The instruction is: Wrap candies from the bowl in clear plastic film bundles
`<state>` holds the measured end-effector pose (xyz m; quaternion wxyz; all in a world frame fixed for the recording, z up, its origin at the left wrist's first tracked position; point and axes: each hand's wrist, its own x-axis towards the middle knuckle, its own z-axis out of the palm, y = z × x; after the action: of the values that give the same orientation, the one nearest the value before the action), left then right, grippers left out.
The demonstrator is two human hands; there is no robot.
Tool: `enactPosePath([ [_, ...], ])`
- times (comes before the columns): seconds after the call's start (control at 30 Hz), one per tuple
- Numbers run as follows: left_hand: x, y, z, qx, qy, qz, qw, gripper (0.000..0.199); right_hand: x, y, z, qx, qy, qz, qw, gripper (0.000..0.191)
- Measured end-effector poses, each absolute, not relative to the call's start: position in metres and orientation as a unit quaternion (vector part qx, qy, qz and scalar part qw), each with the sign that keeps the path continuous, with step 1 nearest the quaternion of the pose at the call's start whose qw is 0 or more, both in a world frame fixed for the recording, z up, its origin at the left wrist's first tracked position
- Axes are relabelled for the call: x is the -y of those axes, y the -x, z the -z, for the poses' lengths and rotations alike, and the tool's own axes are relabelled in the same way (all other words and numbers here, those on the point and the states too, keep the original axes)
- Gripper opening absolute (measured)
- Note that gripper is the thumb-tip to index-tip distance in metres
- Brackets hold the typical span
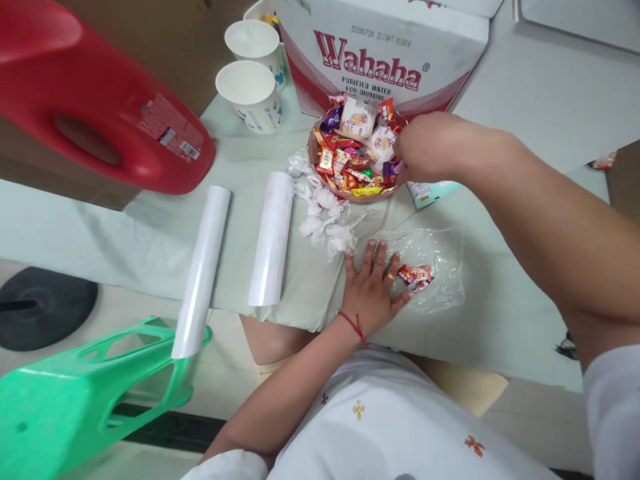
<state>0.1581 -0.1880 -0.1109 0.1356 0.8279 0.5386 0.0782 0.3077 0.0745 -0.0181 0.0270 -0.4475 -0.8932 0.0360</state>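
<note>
My left hand [373,293] lies flat on the cloth-covered table with its fingers spread. Its thumb rests on the near edge of a clear plastic bag [447,267], where a red-and-white wrapped candy [416,276] lies. At the right rim of a round bowl [313,157] of wrapped candies, my right hand [425,148] is curled with fingers pointing down. Its fingertips are mostly hidden beside a purple wrapper [391,171], so what they grip does not show. Two round white-wrapped biscuits [357,119] top the heap. Crumpled clear plastic bags [325,210] lie left of the bowl.
Two white rolls [273,240] lie to the left, one overhanging the table edge. Paper cups [250,93] and a Wahaha carton [380,60] stand behind. A large red jug [115,113] looms upper left. A green plastic stool [100,393] is on the floor.
</note>
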Motion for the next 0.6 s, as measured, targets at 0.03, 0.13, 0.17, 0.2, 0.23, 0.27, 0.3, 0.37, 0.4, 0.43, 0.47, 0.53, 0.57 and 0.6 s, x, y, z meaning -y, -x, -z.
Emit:
enactPosePath([
  [0.03,0.188,-0.158,0.111,-0.539,-0.828,-0.079,0.133,0.076,-0.056,-0.317,0.004,0.896,0.44,-0.056,-0.028,0.041],
  [0.13,0.188,-0.159,0.113,-0.538,-0.829,-0.081,0.128,0.073,0.006,-0.34,-0.027,0.889,0.407,-0.137,-0.156,0.022],
  [0.17,0.188,-0.159,0.113,-0.538,-0.83,-0.082,0.126,0.073,0.026,-0.344,-0.029,0.884,0.392,-0.17,-0.187,0.019],
  [0.2,0.188,-0.159,0.114,-0.537,-0.83,-0.082,0.125,0.073,0.043,-0.347,-0.026,0.879,0.383,-0.189,-0.212,0.017],
  [0.23,0.188,-0.159,0.114,-0.537,-0.83,-0.081,0.124,0.073,0.058,-0.35,-0.02,0.874,0.38,-0.197,-0.231,0.016],
  [0.27,0.188,-0.16,0.115,-0.537,-0.831,-0.08,0.122,0.073,0.069,-0.351,-0.012,0.87,0.38,-0.199,-0.241,0.015],
  [0.3,0.188,-0.16,0.115,-0.537,-0.831,-0.078,0.12,0.074,0.078,-0.353,-0.002,0.868,0.382,-0.2,-0.245,0.014],
  [0.37,0.188,-0.16,0.115,-0.539,-0.831,-0.074,0.116,0.074,0.089,-0.357,0.014,0.864,0.391,-0.213,-0.234,0.014],
  [0.4,0.188,-0.161,0.116,-0.539,-0.831,-0.073,0.114,0.074,0.092,-0.361,0.019,0.861,0.397,-0.228,-0.22,0.015],
  [0.43,0.188,-0.161,0.116,-0.539,-0.832,-0.072,0.113,0.074,0.095,-0.365,0.022,0.856,0.405,-0.247,-0.203,0.016],
  [0.47,0.189,-0.161,0.116,-0.539,-0.832,-0.072,0.111,0.074,0.096,-0.37,0.022,0.848,0.42,-0.268,-0.18,0.017],
  [0.53,0.189,-0.161,0.116,-0.538,-0.833,-0.072,0.109,0.074,0.101,-0.381,0.019,0.824,0.464,-0.303,-0.119,0.019],
  [0.57,0.189,-0.161,0.116,-0.538,-0.833,-0.072,0.107,0.073,0.103,-0.386,0.017,0.809,0.487,-0.32,-0.081,0.02],
  [0.6,0.189,-0.161,0.116,-0.54,-0.832,-0.072,0.106,0.073,0.106,-0.39,0.017,0.792,0.508,-0.335,-0.042,0.022],
])
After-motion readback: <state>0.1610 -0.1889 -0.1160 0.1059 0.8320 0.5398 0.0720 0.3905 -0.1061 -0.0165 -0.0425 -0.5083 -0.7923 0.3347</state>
